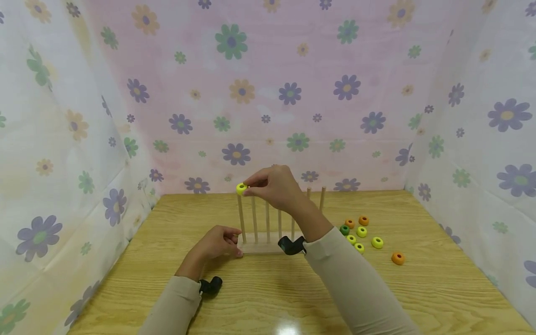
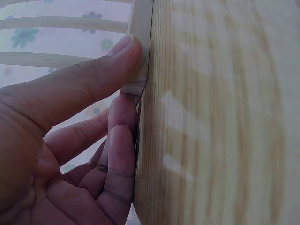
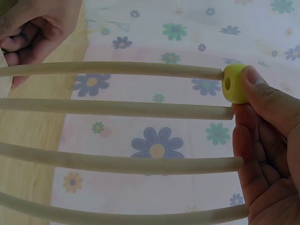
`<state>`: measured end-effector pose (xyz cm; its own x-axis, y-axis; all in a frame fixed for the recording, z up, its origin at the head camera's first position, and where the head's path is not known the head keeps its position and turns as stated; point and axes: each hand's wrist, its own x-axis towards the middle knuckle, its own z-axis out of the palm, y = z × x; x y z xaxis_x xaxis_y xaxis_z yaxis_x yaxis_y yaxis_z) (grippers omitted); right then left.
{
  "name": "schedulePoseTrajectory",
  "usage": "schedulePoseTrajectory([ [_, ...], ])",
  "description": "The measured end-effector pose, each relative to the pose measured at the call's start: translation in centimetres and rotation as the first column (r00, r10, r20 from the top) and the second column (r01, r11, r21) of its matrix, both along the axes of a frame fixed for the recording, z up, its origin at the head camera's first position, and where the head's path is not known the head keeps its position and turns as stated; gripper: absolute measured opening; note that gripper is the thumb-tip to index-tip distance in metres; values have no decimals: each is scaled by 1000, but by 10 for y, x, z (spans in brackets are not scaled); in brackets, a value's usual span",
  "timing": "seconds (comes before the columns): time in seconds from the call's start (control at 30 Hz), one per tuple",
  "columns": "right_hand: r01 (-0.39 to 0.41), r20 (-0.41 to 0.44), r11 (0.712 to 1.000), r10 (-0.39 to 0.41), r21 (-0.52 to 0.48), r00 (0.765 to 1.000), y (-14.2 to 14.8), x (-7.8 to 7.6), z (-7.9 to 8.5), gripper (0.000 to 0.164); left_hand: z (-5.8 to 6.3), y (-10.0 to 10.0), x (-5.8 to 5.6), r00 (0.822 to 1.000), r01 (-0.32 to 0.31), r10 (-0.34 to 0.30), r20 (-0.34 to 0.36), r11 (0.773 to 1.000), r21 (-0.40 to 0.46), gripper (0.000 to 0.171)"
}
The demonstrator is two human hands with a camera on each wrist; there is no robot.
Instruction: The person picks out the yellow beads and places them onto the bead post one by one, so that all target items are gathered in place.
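Between thumb and fingers, my right hand pinches a yellow bead with a hole through it. In the head view the bead is at the top of the leftmost peg. The right wrist view shows the bead right at that peg's tip, its hole facing roughly along the peg. Low at the left end of the wooden peg rack, my left hand holds the rack's base. Its thumb lies on the base's front face, with the other fingers curled at the end.
Several upright pegs stand in a row on the base, partly behind my right arm. Right of the rack, loose yellow beads, orange beads and a green bead lie on the wooden table. Flower-patterned cloth surrounds the table's back and sides.
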<state>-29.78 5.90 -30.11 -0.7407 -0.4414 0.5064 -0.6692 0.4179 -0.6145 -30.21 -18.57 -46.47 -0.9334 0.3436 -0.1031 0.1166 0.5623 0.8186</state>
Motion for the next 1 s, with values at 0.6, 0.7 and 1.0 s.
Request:
schedulePoseTrajectory([
  [0.6, -1, -9, 1000, 1, 1, 1000, -8, -2, -3, 16, 2, 1, 0, 1000, -2, 2, 5, 1000, -11, 68],
  [0.7, 0, 14, 1000, 0, -6, 1000, -9, -1, -3, 16, 2, 2, 0, 1000, -5, 5, 4, 1000, -12, 67],
  [1.0, 15, 52, 1000, -14, -17, 999, -11, 1, -3, 17, 2, 0, 1, 1000, 2, -2, 6, 1000, -2, 68],
])
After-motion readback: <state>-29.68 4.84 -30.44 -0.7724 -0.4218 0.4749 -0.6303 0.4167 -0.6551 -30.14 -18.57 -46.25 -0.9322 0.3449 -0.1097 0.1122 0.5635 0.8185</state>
